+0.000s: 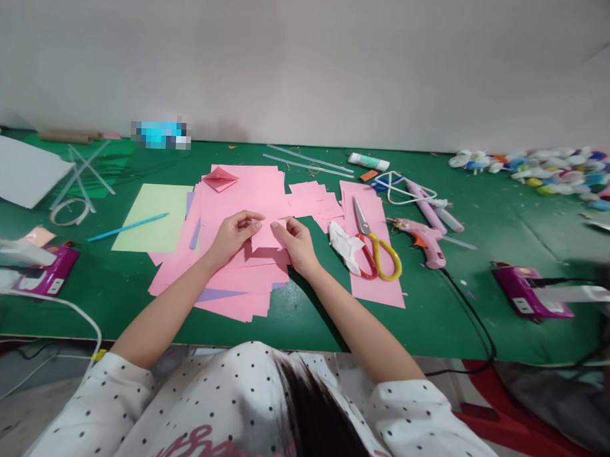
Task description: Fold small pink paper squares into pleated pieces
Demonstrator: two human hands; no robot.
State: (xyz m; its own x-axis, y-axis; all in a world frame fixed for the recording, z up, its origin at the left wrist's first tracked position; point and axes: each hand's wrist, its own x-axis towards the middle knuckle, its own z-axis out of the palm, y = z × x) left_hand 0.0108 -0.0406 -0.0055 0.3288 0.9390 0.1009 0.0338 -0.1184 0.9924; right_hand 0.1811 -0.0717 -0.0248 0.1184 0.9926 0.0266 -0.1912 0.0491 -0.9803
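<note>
Between my two hands is a small piece of pink paper (268, 236), held just above a pile of larger pink sheets (241, 196). My left hand (233, 237) pinches its left edge between thumb and fingers. At the right edge, my right hand (298, 245) grips the same piece, thumb on top. A folded pink paper piece (220, 179) with pleats lies on the far left of the pile. Several small cut pink pieces (313, 201) rest just beyond my right hand.
To the right lie scissors (379, 254), a crumpled white tissue (345, 247), a pink glue gun (422, 238) with its cord, and a glue tube (369, 162). A blue pencil (128, 227) crosses pale green paper (153, 210) on the left. Purple power strips (525, 293) flank the workspace. Bottle caps (562, 172) are heaped far right.
</note>
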